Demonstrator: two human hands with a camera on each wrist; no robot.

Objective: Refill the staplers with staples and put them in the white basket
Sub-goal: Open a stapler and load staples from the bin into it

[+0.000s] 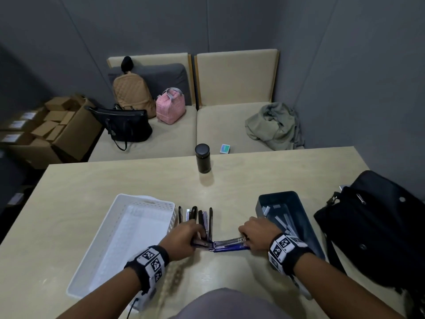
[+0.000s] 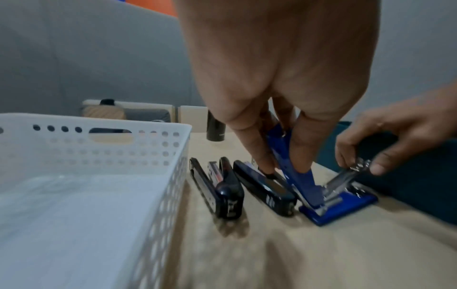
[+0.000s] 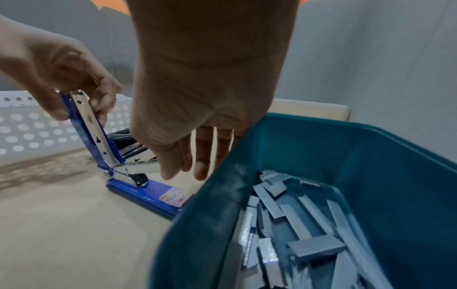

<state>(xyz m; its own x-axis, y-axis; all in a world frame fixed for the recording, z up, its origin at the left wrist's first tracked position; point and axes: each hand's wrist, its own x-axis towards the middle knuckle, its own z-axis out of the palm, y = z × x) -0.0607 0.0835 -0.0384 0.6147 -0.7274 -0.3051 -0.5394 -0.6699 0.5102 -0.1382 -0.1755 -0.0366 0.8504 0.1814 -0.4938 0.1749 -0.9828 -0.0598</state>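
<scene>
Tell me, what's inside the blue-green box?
The blue-green box holds lots of loose grey staple strips, piled crisscross. The strips cover the bottom, so anything under them can't be seen.

I am seeing a tight lane between the basket (image 1: pixel 96 247) and the teal bin (image 1: pixel 271 201). Black staplers (image 1: pixel 197 215) are lying side by side just beside the basket wall, and the opened blue stapler (image 1: pixel 230 246) is lying across the gap, its base end touching the bin. Bare table (image 1: pixel 115 178) is lying open beyond them, up to the flask (image 1: pixel 203 158). A black bag (image 1: pixel 379 226) is crowding the bin's right side.
</scene>
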